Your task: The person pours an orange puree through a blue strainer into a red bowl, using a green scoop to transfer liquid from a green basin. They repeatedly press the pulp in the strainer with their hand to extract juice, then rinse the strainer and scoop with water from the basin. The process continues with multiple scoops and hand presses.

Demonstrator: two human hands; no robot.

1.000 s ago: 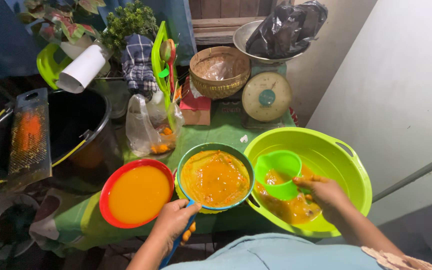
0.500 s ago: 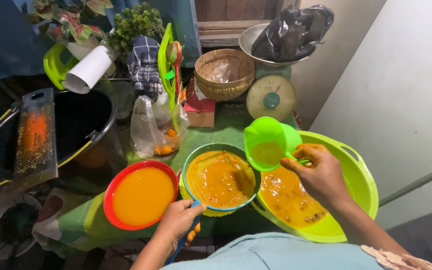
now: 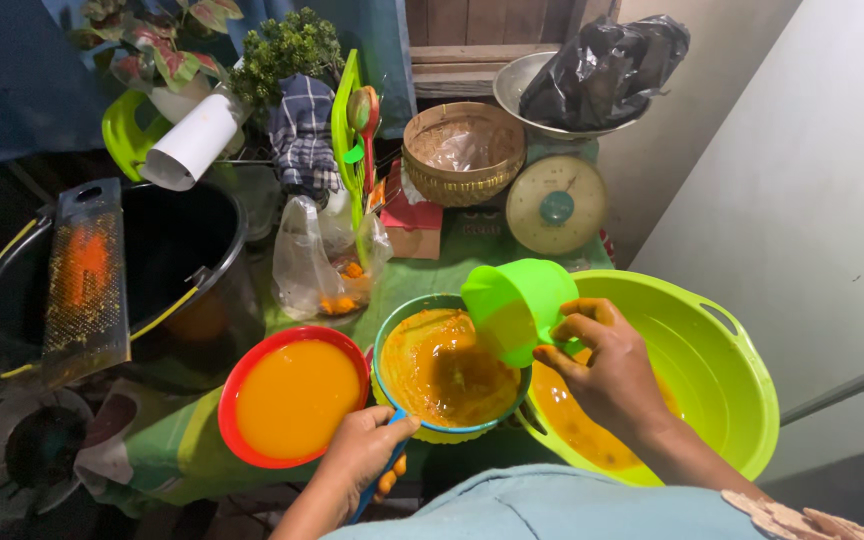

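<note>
Green-covered table: right hand clamped on green cup, tilted over strainer; left hand clamped on strainer's blue handle.

Lighting: we noted bright, even light over the centre, colours vivid; the black bucket and left side lay in deep shadow. Faint glare marked the green basin. Edges bowed by wide-angle distortion; focus sharp.
</note>
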